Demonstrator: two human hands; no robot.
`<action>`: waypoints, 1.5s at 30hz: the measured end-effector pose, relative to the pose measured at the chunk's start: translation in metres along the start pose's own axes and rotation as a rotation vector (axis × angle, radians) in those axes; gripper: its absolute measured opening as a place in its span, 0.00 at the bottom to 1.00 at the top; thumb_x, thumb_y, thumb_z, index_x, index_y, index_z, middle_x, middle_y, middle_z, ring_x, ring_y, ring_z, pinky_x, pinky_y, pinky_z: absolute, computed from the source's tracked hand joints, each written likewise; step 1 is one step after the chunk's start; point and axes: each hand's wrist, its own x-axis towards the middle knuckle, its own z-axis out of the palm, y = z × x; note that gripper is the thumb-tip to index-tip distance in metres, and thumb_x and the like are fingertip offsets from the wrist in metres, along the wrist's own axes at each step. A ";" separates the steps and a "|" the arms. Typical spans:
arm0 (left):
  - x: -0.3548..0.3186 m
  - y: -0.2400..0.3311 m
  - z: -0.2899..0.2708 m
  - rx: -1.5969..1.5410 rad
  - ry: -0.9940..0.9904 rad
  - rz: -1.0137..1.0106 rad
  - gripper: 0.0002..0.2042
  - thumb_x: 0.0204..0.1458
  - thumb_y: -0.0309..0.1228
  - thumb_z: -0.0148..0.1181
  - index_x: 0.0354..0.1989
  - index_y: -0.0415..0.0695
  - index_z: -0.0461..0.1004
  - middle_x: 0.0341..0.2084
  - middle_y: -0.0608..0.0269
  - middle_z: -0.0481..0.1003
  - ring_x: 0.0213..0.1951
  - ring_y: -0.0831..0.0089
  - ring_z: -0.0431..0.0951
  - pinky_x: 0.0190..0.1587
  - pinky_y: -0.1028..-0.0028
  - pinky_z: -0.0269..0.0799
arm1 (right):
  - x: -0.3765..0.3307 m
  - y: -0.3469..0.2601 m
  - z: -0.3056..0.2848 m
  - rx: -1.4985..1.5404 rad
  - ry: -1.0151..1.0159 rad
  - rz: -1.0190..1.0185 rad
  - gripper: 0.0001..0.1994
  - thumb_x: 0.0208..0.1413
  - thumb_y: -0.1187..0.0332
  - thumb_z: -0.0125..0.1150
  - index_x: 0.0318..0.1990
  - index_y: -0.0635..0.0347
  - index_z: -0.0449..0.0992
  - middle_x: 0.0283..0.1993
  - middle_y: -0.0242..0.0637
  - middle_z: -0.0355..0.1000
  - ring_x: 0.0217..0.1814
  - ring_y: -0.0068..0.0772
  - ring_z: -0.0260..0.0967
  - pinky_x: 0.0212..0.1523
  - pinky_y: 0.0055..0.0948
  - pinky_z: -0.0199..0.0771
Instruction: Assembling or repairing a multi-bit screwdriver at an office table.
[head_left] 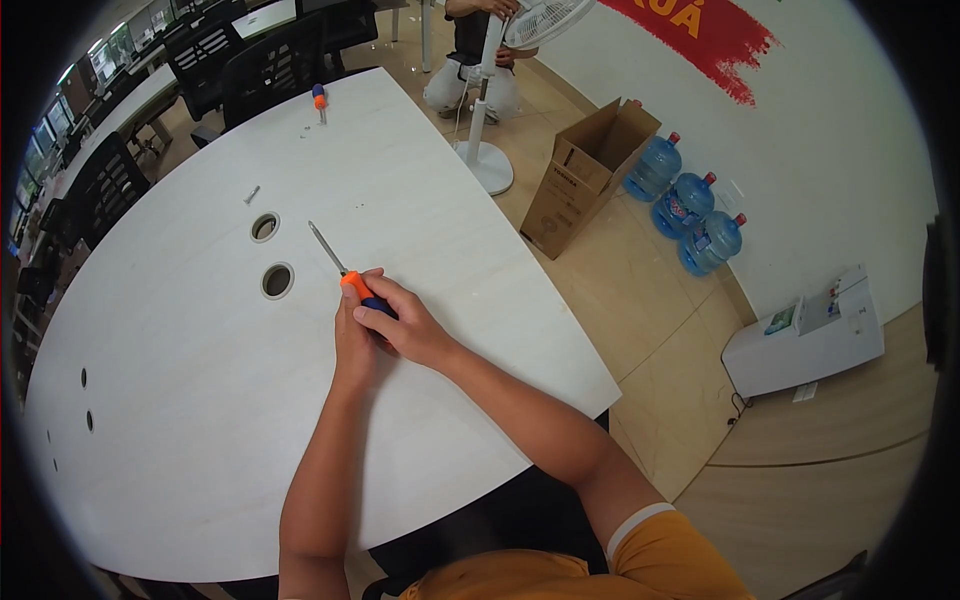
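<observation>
Both of my hands are together over the white table (480, 330), around one screwdriver (355, 286) with an orange and dark blue handle. Its bare metal shaft points away from me and to the left, tip free in the air or near the tabletop; I cannot tell which. My left hand (353, 335) closes on the handle from the left, and my right hand (415, 325) wraps it from the right, thumb across it. A second orange and blue screwdriver (320, 98) is at the table's far edge. A small screw-like metal piece (252, 194) lies beyond two round cable holes.
Cable holes (291, 281) open in the tabletop. Past the right edge stand a white fan (493, 165), an open cardboard box (570, 205), blue water bottles (711, 243) and a white appliance (810, 345). A person (470, 90) crouches by the fan. Black chairs (272, 80) line the far left.
</observation>
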 end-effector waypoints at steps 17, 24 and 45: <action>0.000 -0.001 0.000 -0.013 0.006 0.015 0.39 0.71 0.65 0.34 0.64 0.38 0.71 0.46 0.61 0.75 0.48 0.73 0.74 0.52 0.73 0.71 | 0.001 0.004 -0.001 -0.006 -0.006 -0.013 0.18 0.65 0.64 0.62 0.59 0.64 0.73 0.52 0.38 0.74 0.56 0.31 0.69 0.60 0.34 0.70; 0.000 0.000 -0.001 -0.008 0.001 0.011 0.41 0.70 0.67 0.34 0.63 0.37 0.70 0.46 0.61 0.75 0.48 0.73 0.74 0.52 0.74 0.71 | 0.002 0.003 0.000 -0.004 -0.005 0.003 0.19 0.65 0.64 0.62 0.59 0.64 0.73 0.51 0.39 0.74 0.55 0.31 0.70 0.59 0.34 0.71; 0.002 -0.001 0.000 -0.007 0.012 -0.002 0.40 0.70 0.66 0.33 0.63 0.38 0.71 0.43 0.61 0.75 0.46 0.74 0.75 0.47 0.75 0.73 | 0.001 0.001 0.000 0.003 -0.003 -0.002 0.19 0.65 0.64 0.61 0.60 0.64 0.73 0.52 0.38 0.75 0.56 0.31 0.70 0.60 0.34 0.71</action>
